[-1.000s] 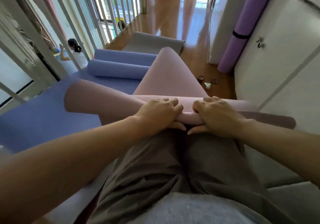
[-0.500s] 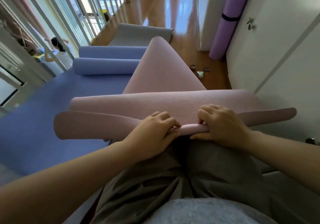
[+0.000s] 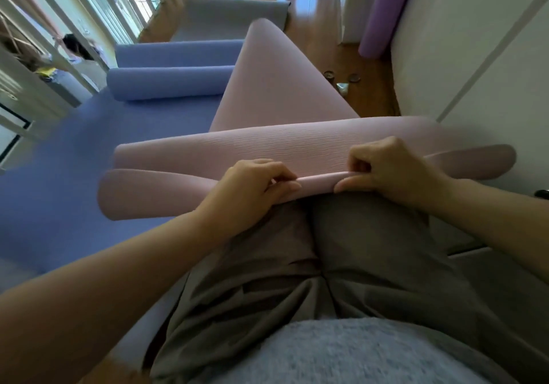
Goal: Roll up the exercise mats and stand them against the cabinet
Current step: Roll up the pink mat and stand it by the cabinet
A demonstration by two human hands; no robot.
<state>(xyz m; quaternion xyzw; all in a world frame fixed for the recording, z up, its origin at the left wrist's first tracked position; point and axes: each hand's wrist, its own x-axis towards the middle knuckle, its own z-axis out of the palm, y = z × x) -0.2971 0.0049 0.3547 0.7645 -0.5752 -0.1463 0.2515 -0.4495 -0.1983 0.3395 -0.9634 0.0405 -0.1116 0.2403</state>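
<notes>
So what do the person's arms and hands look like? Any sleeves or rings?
Both arms are bare, with no sleeves in view. The left grip and right grip are bare hands: no gloves, rings or watch visible. The person wears creased grey-brown cloth shorts or trousers and a fuzzy grey top.

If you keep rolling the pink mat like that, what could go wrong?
1. The left hand and right hand pinch only the middle of the near edge of the pink mat. Its loose ends flare out sideways, so the roll may come out crooked.
2. The roll is barely begun, so if the fingers slip it could spring open.
3. Some small things lie on the floor by the cabinet, and the mat might knock them there.
</notes>
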